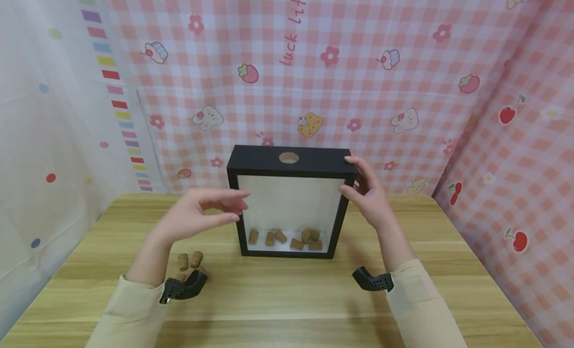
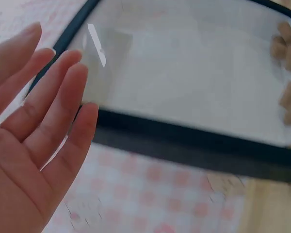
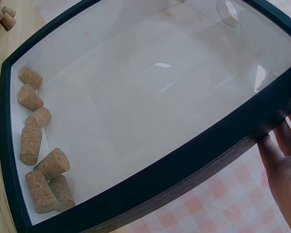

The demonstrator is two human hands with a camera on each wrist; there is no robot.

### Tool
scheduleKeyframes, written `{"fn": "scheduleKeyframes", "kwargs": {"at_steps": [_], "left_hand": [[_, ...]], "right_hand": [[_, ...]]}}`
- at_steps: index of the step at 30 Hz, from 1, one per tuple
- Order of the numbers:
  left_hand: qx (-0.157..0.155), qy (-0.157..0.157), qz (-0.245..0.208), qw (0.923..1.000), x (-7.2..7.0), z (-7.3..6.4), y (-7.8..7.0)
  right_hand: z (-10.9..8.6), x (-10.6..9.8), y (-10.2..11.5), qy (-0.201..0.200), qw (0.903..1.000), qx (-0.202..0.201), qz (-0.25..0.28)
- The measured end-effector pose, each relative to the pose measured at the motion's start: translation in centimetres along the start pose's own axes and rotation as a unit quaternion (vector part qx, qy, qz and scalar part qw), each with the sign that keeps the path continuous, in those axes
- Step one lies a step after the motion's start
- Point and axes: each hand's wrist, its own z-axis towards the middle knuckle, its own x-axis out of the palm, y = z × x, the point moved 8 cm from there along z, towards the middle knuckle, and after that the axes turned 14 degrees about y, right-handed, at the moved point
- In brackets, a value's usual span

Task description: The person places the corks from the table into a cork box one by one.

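Observation:
A black shadow-box frame (image 1: 291,169) stands upright on the table, with a clear front and a round hole (image 1: 289,158) in its top. Several corks (image 3: 39,191) lie along its bottom inside. My right hand (image 1: 369,198) grips the frame's upper right corner, thumb at the front edge and fingers around the side and top. Beside the frame's left edge, my left hand (image 1: 197,213) is held up with its fingers extended, holding nothing. In the left wrist view its fingers (image 2: 68,111) overlap the frame's edge; whether they touch it I cannot tell.
Several loose corks (image 1: 196,259) sit on the wooden table (image 1: 278,298) at the left, partly hidden by the left wrist camera (image 1: 184,286). A pink checked curtain (image 1: 358,88) hangs behind the table and a white one (image 1: 54,113) at the left.

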Motion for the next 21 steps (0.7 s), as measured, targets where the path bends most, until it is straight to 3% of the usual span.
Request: {"fn": "scheduleKeyframes", "kwargs": {"at_steps": [7,17,21], "left_hand": [[-0.026,-0.017,-0.03,0.9991,-0.1,-3.6,3.6],[-0.119,-0.03,-0.067,0.9902,-0.3,-9.5,9.4],[-0.139,-0.039,-0.078,0.9865,-0.4,-11.5,11.1]], "right_hand": [[-0.1,-0.1,0.1,-0.006,1.0,-0.001,0.005],[-0.1,0.0,0.0,-0.006,1.0,0.0,0.005],[0.0,0.0,0.0,-0.005,1.0,-0.001,0.008]]}}
